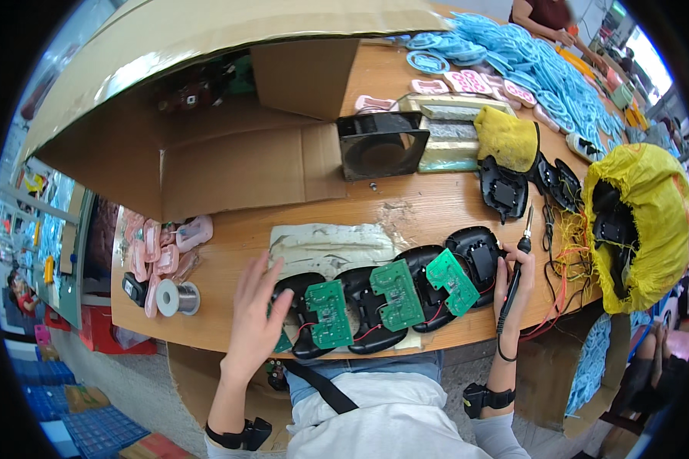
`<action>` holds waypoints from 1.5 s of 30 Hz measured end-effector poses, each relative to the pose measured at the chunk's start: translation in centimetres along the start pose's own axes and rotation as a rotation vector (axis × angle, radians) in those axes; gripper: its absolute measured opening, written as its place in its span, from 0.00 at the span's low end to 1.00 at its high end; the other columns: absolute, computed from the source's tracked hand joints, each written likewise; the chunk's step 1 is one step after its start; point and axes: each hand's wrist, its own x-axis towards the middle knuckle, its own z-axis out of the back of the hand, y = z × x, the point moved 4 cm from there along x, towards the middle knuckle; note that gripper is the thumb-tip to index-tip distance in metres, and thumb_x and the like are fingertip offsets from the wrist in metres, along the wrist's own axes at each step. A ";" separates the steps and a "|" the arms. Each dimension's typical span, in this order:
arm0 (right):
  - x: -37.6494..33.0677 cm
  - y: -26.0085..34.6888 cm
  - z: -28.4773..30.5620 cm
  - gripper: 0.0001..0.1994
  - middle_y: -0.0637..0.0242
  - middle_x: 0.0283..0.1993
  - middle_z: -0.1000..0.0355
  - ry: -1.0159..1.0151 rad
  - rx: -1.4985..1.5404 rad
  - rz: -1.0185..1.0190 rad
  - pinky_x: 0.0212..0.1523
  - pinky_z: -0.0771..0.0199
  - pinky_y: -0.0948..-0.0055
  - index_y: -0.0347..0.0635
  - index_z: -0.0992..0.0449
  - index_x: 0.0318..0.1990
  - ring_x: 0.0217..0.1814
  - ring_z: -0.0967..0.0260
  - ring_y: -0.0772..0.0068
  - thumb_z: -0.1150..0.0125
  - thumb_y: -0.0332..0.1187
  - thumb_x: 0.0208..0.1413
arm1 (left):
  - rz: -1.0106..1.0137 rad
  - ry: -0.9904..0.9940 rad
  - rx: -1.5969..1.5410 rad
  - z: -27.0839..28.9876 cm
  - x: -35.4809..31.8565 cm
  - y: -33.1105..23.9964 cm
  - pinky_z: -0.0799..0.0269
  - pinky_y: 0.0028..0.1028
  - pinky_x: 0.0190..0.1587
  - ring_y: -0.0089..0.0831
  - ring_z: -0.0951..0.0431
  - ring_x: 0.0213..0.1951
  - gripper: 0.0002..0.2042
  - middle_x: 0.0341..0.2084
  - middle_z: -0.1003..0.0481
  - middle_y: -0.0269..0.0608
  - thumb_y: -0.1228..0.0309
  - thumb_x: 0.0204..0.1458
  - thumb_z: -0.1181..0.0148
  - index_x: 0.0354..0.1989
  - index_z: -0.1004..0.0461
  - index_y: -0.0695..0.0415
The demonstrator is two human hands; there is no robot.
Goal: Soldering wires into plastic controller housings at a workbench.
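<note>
My left hand rests with fingers spread on the leftmost black controller shell at the front edge of the wooden table. Several black shells lie in a row, with three green circuit boards tilted up on them, joined by red wires. My right hand grips a black soldering iron, tip pointing up and away, beside the rightmost shell.
A spool of solder wire and pink plastic parts lie at the left. A big cardboard box and a small black fan stand behind. A yellow sack of black shells sits right; blue parts are piled far right.
</note>
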 end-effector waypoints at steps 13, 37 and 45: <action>-2.8 6.9 -5.0 0.12 0.58 0.37 0.31 0.142 0.077 0.190 0.36 0.34 0.75 0.38 0.34 0.36 0.34 0.35 0.67 0.50 0.11 0.47 | 0.201 0.002 0.081 3.7 -9.6 4.1 0.45 0.43 0.59 0.53 0.41 0.58 0.28 0.56 0.39 0.56 0.68 0.48 0.38 0.59 0.38 0.60; -3.3 3.4 -0.9 0.07 0.58 0.37 0.33 0.003 0.055 0.183 0.50 0.37 0.71 0.36 0.36 0.36 0.42 0.34 0.67 0.51 0.14 0.53 | -0.412 0.416 0.189 0.4 -7.4 -0.4 0.55 0.57 0.62 0.46 0.44 0.62 0.28 0.60 0.41 0.47 0.52 0.48 0.40 0.58 0.35 0.47; -3.5 3.6 -0.7 0.07 0.59 0.37 0.33 -0.013 0.035 0.197 0.50 0.37 0.71 0.36 0.36 0.36 0.42 0.35 0.67 0.52 0.15 0.53 | 0.167 0.422 0.263 7.9 -16.5 4.0 0.42 0.44 0.60 0.45 0.30 0.51 0.19 0.47 0.28 0.47 0.61 0.46 0.36 0.46 0.25 0.55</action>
